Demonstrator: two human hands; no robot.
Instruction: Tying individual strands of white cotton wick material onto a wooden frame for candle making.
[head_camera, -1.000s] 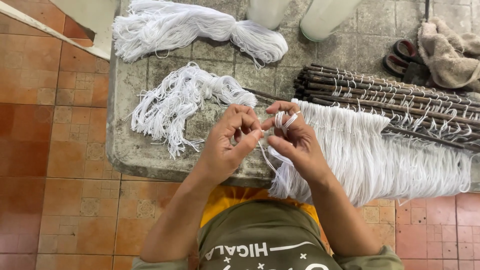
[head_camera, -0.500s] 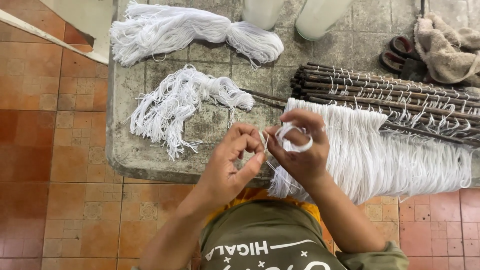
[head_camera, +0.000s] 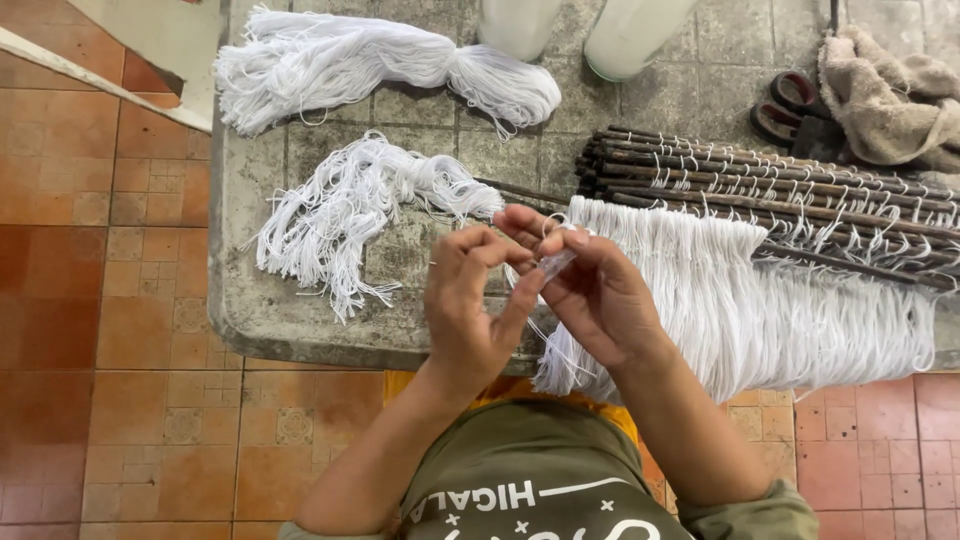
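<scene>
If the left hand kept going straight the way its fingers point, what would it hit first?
Probably the right hand: the left hand points across at it, both pinching the white yarn strand between them. Depth is hard to judge.

Looked steeply down from head height – close over the left hand (head_camera: 470, 300) and right hand (head_camera: 590, 290), facing the worn grey tiled concrete table (head_camera: 290, 320); took in orange floor tiles (head_camera: 100, 300) – single view only.
</scene>
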